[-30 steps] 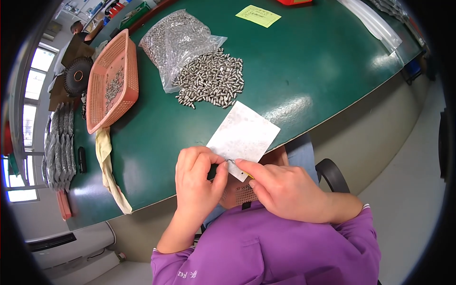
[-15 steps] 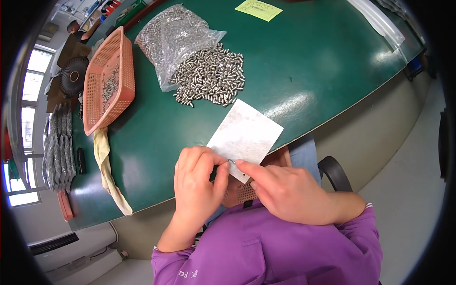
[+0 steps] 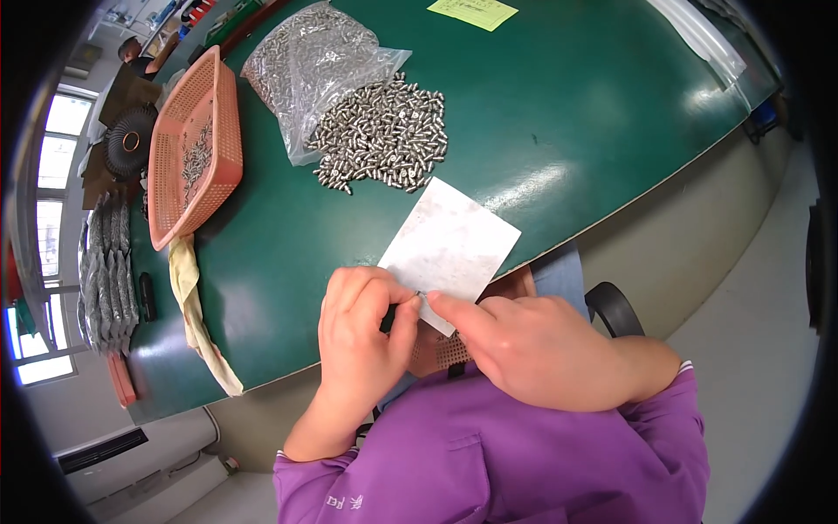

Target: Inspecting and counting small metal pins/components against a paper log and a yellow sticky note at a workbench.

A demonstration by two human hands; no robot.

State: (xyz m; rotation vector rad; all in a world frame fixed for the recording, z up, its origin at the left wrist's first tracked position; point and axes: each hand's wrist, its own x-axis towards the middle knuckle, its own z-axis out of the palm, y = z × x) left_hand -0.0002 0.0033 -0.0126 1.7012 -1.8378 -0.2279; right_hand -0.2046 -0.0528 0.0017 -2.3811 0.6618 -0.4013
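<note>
Over the near edge of a white sheet (image 3: 463, 240), the thumb and index finger of my left hand (image 3: 360, 323) pinch a small metal part (image 3: 419, 294). My right hand (image 3: 541, 349) meets it from the right, its index fingertip pressed close to the part. The other right fingers are curled under, and what they hold, if anything, is hidden. Beyond the sheet lies a heap of small silvery metal pieces (image 3: 384, 135), spilling from a clear plastic bag (image 3: 305, 70) full of the same kind.
A pink perforated basket (image 3: 229, 131) with some metal pieces stands at the left of the green table (image 3: 559, 113). Near it are a yellowish cloth strip (image 3: 194, 306), a black marker-like object (image 3: 147, 297) and stacked filled bags (image 3: 106, 279). A yellow paper slip (image 3: 473, 12) lies far back. Below my hands is a brown perforated container (image 3: 441, 351).
My right index fingertip has moved slightly left, closer to the left fingertips and the small part. The left pinch is held. The whole view has shifted a little.
</note>
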